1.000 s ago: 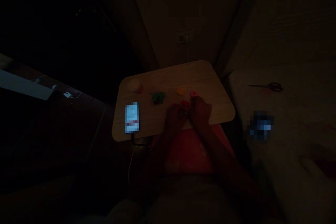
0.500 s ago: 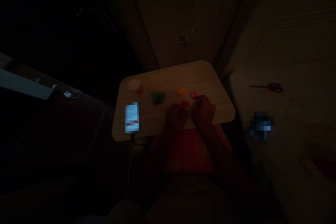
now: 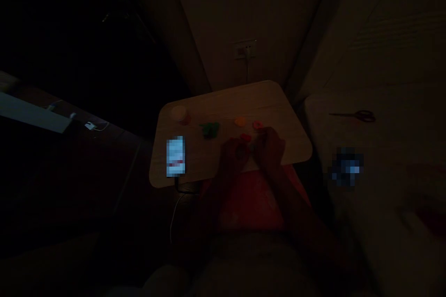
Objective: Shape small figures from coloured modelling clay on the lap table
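In dim light my left hand (image 3: 232,154) rests over the table's near side, its fingers curled together around something I cannot make out. Close to its right is my right hand (image 3: 271,149), with fingers pinched. A small greenish bit (image 3: 252,147) shows faintly between the two hands; which hand holds it is unclear. Just beyond the left fingertips lies a small red piece (image 3: 245,137). A pink ring-like piece (image 3: 257,125) sits just past the right hand's fingers, and an orange piece (image 3: 240,122) lies to its left. Farther left is a clump of green pieces (image 3: 210,129).
The small wooden table (image 3: 223,102) also bears a lidded tub (image 3: 179,113) and a lit, blurred phone (image 3: 175,156) at its left. Scissors (image 3: 358,115) lie on a pale surface to the right. A wall socket (image 3: 245,49) with a plugged-in cable is behind.
My right hand has shifted very slightly left, and the greenish bit between the hands looks fainter. The picture is a little darker; the pieces on the table stay put.
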A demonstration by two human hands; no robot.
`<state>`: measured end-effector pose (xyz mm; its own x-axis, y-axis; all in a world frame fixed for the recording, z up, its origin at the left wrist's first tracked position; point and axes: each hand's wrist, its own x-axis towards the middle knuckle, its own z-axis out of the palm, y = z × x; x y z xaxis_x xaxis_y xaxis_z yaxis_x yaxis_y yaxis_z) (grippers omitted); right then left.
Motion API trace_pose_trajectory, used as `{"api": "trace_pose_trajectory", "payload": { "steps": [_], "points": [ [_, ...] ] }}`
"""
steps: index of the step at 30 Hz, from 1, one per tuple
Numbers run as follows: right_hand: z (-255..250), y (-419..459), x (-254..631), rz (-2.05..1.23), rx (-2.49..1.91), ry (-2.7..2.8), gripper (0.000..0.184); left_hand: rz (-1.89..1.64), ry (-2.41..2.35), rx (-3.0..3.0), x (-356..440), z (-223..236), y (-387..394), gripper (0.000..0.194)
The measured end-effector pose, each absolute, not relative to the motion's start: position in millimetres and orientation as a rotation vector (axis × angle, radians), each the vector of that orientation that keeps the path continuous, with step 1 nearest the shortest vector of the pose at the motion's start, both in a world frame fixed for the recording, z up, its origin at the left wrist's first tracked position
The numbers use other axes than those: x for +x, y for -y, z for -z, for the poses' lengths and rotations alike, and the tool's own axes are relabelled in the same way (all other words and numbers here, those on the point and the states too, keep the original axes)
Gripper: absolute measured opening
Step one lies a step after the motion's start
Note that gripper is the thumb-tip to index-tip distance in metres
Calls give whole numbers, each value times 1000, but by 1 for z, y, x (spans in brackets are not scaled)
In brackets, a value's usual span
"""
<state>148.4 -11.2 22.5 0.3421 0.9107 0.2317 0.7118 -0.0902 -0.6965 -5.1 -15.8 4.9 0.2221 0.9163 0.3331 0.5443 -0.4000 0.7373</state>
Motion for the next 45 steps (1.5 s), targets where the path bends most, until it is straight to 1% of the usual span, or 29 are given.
{"api": "trace_pose_trajectory", "payload": {
  "steps": [3,6,9,15,20,23,27,29,33,37,42,45],
  "points": [
    [-22,10,155,-330,-1814,1354,27,-1101,-1297,1980,-5,-5,16,10],
    [-20,9,159,-349,-1781,1298,26,-1163,-1219,1875,-6,-6,15,9],
    [-16,9,160,-371,-1760,1268,26,-1218,-1136,1778,-8,-9,14,14],
    [-13,10,162,-376,-1758,1295,26,-1227,-1131,1574,-12,-13,12,26],
    [-17,11,162,-352,-1806,1340,26,-1213,-1137,1502,-10,-13,14,23],
    [-19,12,163,-329,-1847,1361,31,-1218,-1153,1570,-7,-12,15,18],
    [-21,17,170,-298,-1865,1429,37,-1151,-1208,1820,-4,-10,16,15],
    [-24,22,175,-301,-1901,1496,41,-1099,-1253,1936,-4,-9,15,18],
    [-33,31,186,-327,-2041,1646,52,-995,-1377,2076,-3,-7,14,32],
    [-44,34,191,-404,-2109,1691,64,-946,-1416,2117,-2,-7,13,38],
    [-51,35,193,-459,-2248,1636,64,-924,-1402,2129,-6,-6,15,44],
    [-47,38,199,-435,-2161,1700,53,-940,-1354,2143,-10,-6,19,41]
  ]
}}
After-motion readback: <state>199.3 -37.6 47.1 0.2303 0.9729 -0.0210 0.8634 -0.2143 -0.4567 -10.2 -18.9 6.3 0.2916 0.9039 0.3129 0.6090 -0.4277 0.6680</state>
